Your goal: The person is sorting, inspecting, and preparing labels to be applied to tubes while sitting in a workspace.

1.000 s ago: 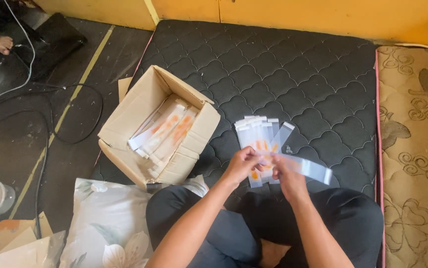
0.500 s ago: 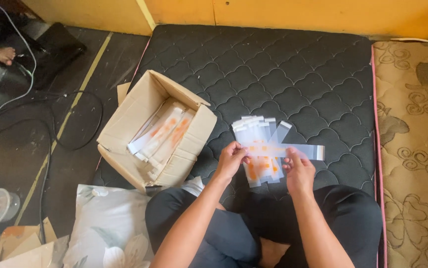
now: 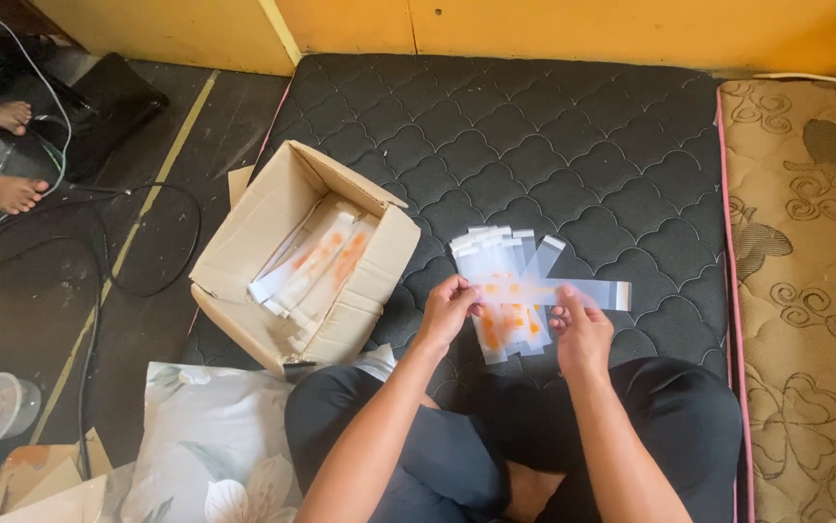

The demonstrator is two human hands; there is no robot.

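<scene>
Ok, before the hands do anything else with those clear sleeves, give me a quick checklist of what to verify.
1. Left hand grips the fanned clear sleeves: ok.
2. Right hand pinches the crosswise sleeve: ok.
3. Fan stays together, none dropped on the black mattress: ok.
4. Cardboard box open, flaps clear: ok.
5. Room left in box beside the sleeves inside: ok.
6. Exact sleeve count in hand: cannot tell.

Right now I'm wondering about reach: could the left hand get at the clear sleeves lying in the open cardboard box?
Probably yes. The cardboard box sits open just beside the left hand, nothing lies between, though that hand already holds the fanned sleeves.
</scene>
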